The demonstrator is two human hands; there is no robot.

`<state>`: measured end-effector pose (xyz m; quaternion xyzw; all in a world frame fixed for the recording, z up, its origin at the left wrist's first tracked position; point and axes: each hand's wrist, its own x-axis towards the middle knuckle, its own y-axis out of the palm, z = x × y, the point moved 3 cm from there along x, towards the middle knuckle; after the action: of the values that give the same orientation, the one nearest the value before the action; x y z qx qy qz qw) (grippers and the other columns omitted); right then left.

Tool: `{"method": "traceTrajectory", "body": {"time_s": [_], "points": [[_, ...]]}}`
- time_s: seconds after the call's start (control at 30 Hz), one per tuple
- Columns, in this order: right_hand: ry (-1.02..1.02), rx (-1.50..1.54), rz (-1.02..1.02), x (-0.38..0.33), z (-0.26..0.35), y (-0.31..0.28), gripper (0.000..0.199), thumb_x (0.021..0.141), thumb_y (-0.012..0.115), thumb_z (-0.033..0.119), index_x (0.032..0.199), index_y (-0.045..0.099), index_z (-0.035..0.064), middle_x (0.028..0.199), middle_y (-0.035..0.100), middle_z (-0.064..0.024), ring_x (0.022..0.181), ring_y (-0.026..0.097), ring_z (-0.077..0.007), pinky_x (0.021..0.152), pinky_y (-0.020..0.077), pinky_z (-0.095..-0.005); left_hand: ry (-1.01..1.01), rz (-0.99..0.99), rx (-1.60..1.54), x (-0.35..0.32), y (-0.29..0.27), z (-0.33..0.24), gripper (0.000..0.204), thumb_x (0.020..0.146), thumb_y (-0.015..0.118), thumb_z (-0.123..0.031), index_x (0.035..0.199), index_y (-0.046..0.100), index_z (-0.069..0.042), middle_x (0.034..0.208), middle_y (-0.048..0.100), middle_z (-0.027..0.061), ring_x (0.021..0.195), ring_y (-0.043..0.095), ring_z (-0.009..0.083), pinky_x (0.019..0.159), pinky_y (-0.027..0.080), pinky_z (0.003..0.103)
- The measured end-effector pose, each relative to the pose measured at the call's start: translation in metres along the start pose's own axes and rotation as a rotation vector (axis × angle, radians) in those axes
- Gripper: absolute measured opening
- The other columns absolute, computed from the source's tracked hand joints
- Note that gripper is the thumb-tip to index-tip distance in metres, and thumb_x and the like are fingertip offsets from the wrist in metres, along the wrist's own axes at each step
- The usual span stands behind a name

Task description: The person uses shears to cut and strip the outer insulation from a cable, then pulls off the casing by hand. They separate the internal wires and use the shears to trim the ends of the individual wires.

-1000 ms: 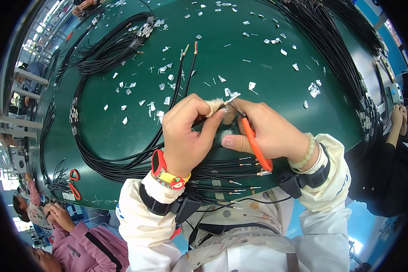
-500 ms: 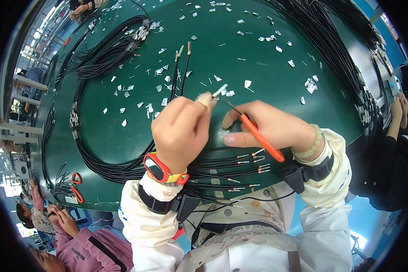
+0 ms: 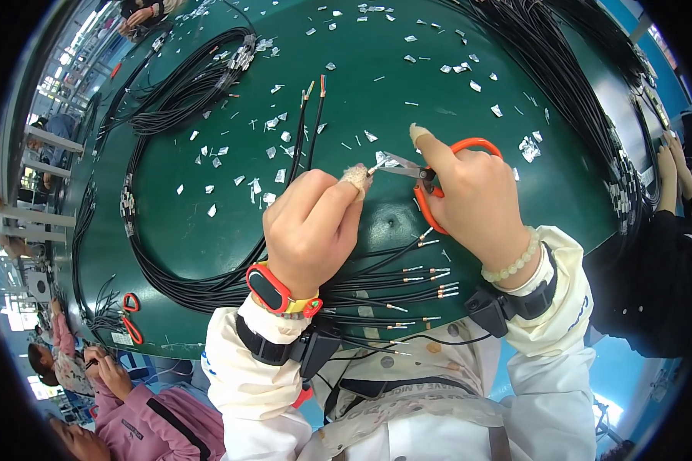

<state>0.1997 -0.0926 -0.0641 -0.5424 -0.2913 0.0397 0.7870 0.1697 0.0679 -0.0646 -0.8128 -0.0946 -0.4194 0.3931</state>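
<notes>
My left hand (image 3: 307, 219), a wrapped finger at its tip, pinches a thin black cable close to its stripped end (image 3: 374, 167). A bit of pale or silvery material shows at that end; most of the cable is hidden by the hand. My right hand (image 3: 480, 203) grips orange-handled scissors (image 3: 478, 143), with fingers through the loops and the index finger stretched out. The parted blades point left and reach the cable's tip. Beyond my left hand, two black cables (image 3: 315, 123) stick up with coloured wires bared. Under my wrists lies a row of stripped black cable ends (image 3: 430, 280).
Foil scraps (image 3: 271, 123) litter the green table (image 3: 231, 154). A big coil of black cable (image 3: 184, 100) lies far left, and a thick bundle (image 3: 569, 84) runs down the right. Another pair of orange scissors (image 3: 131, 319) rests near the left edge. Co-workers sit on both sides.
My right hand has turned and risen. The scissors swung from lying along my palm to pointing left, blades parted at the cable's end. My left hand stays nearly in place.
</notes>
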Motion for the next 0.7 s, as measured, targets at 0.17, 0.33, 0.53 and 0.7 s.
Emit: {"method": "traceTrajectory", "body": {"time_s": [0.17, 0.33, 0.53, 0.7], "points": [[0.003, -0.032, 0.022, -0.0005, -0.0003, 0.0, 0.046, 0.06, 0.066, 0.006, 0.105, 0.058, 0.0097, 0.05, 0.049, -0.0079, 0.046, 0.05, -0.0223, 0.043, 0.0396, -0.0316, 0.032, 0.037, 0.035, -0.0005, 0.0003, -0.0008, 0.016, 0.062, 0.068, 0.004, 0.071, 0.056, -0.002, 0.058, 0.046, 0.0042, 0.047, 0.047, 0.0173, 0.039, 0.035, 0.027], [-0.003, -0.027, 0.025, -0.0008, 0.0007, -0.0009, 0.044, 0.061, 0.066, 0.004, 0.104, 0.058, 0.0097, 0.051, 0.049, -0.0081, 0.046, 0.05, -0.0228, 0.043, 0.0399, -0.0317, 0.035, 0.032, 0.033, -0.0008, 0.0002, -0.0006, 0.016, 0.061, 0.068, 0.004, 0.071, 0.057, -0.002, 0.059, 0.047, 0.0045, 0.047, 0.047, 0.0173, 0.039, 0.036, 0.027], [-0.007, -0.001, 0.041, -0.0026, -0.0001, 0.0001, 0.042, 0.061, 0.065, 0.003, 0.103, 0.058, 0.0083, 0.052, 0.051, -0.0093, 0.048, 0.051, -0.024, 0.044, 0.0409, -0.0323, 0.049, 0.045, 0.036, -0.001, -0.0004, -0.001, 0.017, 0.06, 0.068, 0.004, 0.072, 0.057, -0.002, 0.059, 0.047, 0.0047, 0.048, 0.047, 0.0175, 0.039, 0.036, 0.027], [0.002, 0.029, 0.076, -0.0024, -0.0003, 0.0003, 0.041, 0.061, 0.065, 0.003, 0.102, 0.058, 0.0061, 0.054, 0.053, -0.0107, 0.05, 0.053, -0.0251, 0.046, 0.0418, -0.0329, 0.038, 0.061, 0.038, -0.0024, 0.0005, 0.0005, 0.017, 0.061, 0.067, 0.004, 0.072, 0.056, -0.001, 0.06, 0.048, 0.0053, 0.048, 0.048, 0.0182, 0.039, 0.037, 0.028]]}}
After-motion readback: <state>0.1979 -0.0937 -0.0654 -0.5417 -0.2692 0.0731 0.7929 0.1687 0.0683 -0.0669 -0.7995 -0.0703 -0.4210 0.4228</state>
